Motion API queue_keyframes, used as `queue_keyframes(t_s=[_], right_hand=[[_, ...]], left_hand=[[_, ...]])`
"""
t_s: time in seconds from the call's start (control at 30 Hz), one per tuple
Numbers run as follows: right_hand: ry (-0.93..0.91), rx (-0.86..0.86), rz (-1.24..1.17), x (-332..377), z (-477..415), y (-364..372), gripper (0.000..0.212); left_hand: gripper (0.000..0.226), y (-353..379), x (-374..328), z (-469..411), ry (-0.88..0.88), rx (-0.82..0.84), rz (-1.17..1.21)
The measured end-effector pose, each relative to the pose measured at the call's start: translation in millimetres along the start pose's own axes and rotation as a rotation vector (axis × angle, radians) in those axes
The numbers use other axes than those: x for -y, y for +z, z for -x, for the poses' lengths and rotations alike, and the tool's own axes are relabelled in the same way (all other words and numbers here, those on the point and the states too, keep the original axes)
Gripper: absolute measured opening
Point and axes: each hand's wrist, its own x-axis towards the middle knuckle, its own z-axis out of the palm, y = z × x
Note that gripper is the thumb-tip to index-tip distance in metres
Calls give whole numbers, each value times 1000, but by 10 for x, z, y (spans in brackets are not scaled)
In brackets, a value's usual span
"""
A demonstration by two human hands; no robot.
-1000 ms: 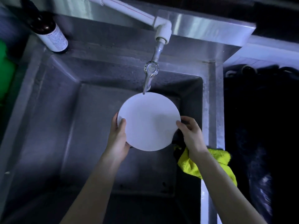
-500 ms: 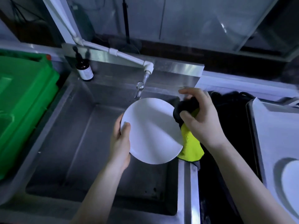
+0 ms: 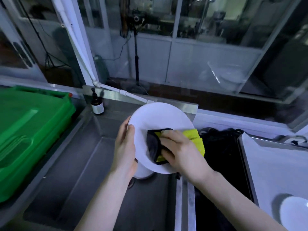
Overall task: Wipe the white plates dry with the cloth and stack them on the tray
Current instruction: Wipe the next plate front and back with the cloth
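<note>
**Steel basin, plate under cloth**

Steel sink (image 3: pixel 80 180) across lower centre, glass partitions behind. Above it, tilted white plate (image 3: pixel 158 117), left rim gripped by left hand (image 3: pixel 125 147), thumb over edge. Yellow-and-black cloth (image 3: pixel 195 136) pressed on its face, bunched in curled fingers of right hand (image 3: pixel 183 152). Green crate (image 3: pixel 30 127) far left; brown bottle (image 3: pixel 97 105) and white pipe (image 3: pixel 128 95) close behind. Tray (image 3: pixel 275 172) at right edge, second plate (image 3: pixel 295 212) lower right.

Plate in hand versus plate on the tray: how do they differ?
The held plate is tilted above the sink, gripped by the left hand; the tray plate lies flat, untouched. The right hand presses the cloth on the held plate; the tray plate is bare. Both are white.
</note>
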Motion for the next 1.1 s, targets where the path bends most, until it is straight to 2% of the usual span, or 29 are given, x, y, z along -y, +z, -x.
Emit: queue_keyframes(t_s=[0.07, 0.13, 0.2, 0.27, 0.4, 0.5, 0.57, 0.67, 0.77, 0.9, 1.0, 1.1], right_hand=[[-175, 46, 174, 53, 66, -24, 21], [-276, 87, 147, 107, 86, -18, 29], [-300, 138, 73, 148, -27, -8, 38], [-255, 197, 93, 129, -234, -17, 42], [-1, 316, 49, -41, -632, -171, 58], [146, 297, -74, -184, -708, -347, 52], [88, 281, -28, -215, -588, -467, 47], [-187, 290, 166, -102, -277, -515, 51], [-291, 356, 54, 117, -149, -366, 50], [-78, 353, -335, 340, -435, -235, 46], [-13, 292, -356, 375, -635, -173, 48], [43, 228, -205, 328, -755, -153, 36]], left_hand=[[32, 0, -73, -17, 27, -43, 19], [32, -21, -117, -33, 44, -31, 40], [30, -14, -146, -19, 20, 55, 56], [32, 18, -169, 8, 9, 117, -2], [37, 29, -256, 23, 47, 146, -13], [38, -5, -356, -4, 85, 109, 7], [38, -35, -451, -61, 106, 73, 64], [38, -50, -527, -146, 110, 32, 102], [38, 45, -454, -162, 102, 47, 47], [37, 218, -320, -111, 66, 100, 6], [41, 229, -344, -133, 95, 63, 42], [45, 211, -366, -150, 135, 31, 41]])
